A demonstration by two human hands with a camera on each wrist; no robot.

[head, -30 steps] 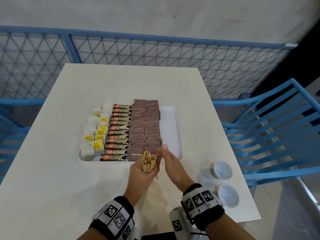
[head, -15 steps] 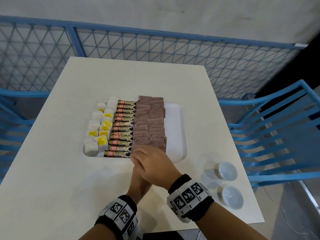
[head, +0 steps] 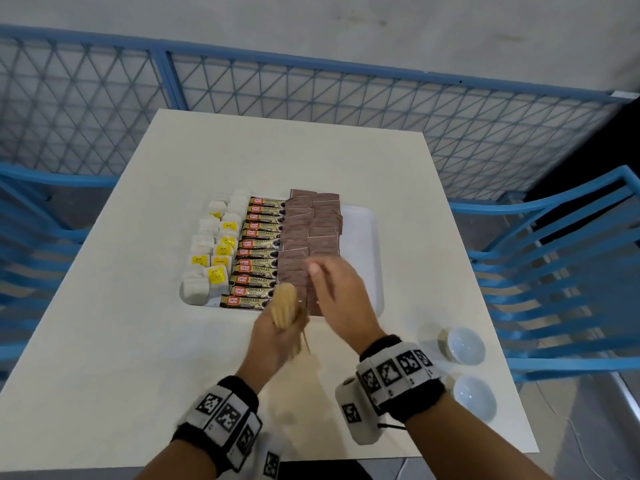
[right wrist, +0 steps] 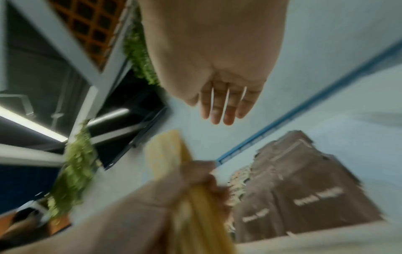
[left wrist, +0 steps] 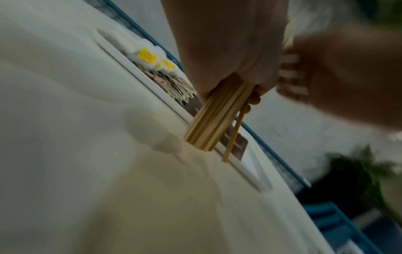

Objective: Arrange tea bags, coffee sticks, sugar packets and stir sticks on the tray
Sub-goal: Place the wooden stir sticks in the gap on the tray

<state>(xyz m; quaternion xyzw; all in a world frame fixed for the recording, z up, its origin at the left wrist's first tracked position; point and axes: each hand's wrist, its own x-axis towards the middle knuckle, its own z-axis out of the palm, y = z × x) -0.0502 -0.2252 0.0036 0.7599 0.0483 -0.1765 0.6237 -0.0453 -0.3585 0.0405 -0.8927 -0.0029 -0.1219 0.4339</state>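
Holding: left hand is closed around a bundle of stir sticks, fingers wrapped round the middle of it, just at the near edge of the tray
Sticks: bundle stands nearly upright; seen from the left wrist the lower ends come down to the bench right beside the tray rim, one stick hanging lower and apart from the rest
Right hand: right hand is above the near part of the tray, fingers straight and together, nothing in its grip; the right wrist view shows the fingers stretched out flat, clear of the bundle
Tray: white, lying in the middle of the bench, its right-hand strip bare
Tea bags: tea bags with yellow tags sit in two columns at the tray's left side, some reaching over the left rim
Coffee: coffee sticks lie in one column just right of the tea bags, each crosswise, overlapping down the row
Sugar: brown sugar packets fill two overlapping columns right of the coffee; the near ones are hidden under the right hand
Bowls: two small white bowls stand on the bench near its right corner, well apart from the tray
Around: blue mesh fence behind the bench, blue chair to the right
Blur: both hands are smeared in all views, so finer finger detail cannot be told
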